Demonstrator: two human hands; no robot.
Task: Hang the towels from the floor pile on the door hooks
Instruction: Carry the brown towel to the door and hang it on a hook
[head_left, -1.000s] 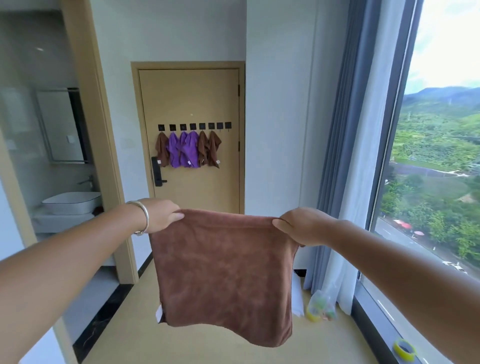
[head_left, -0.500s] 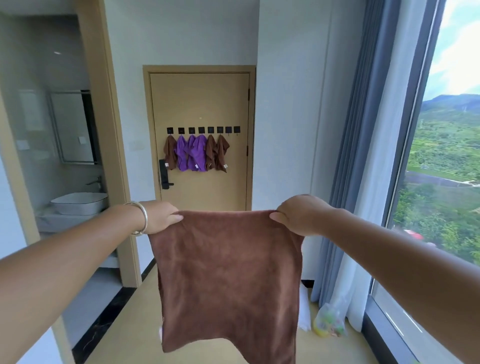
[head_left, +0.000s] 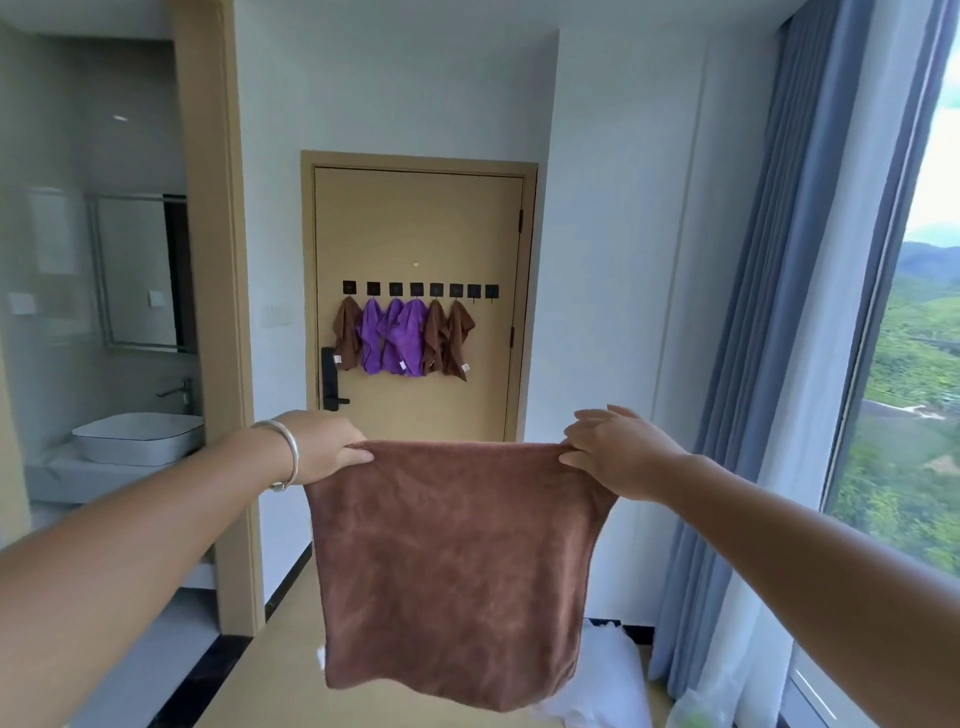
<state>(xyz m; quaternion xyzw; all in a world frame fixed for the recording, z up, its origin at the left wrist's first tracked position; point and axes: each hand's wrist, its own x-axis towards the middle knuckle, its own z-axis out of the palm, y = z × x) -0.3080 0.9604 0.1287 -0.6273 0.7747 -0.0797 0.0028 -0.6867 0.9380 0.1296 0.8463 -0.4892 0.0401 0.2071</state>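
A brown towel (head_left: 457, 571) hangs spread out in front of me at chest height. My left hand (head_left: 322, 447) pinches its upper left corner and my right hand (head_left: 618, 452) pinches its upper right corner. Straight ahead stands a tan door (head_left: 415, 223) with a row of black hooks (head_left: 421, 290). Brown and purple towels (head_left: 402, 338) hang from the left hooks. The two rightmost hooks (head_left: 483, 292) carry nothing. The floor pile is hidden behind the held towel.
A bathroom opening with a white basin (head_left: 137, 439) lies on the left behind a tan frame (head_left: 218, 312). Blue and white curtains (head_left: 779, 364) and a large window (head_left: 914, 364) run along the right. White cloth (head_left: 608, 675) and a plastic bag (head_left: 701, 712) lie on the floor.
The view has tilted up and shifted so the door sits nearer the centre and looks closer. Both hands keep their pinch on the towel's top corners and have risen slightly.
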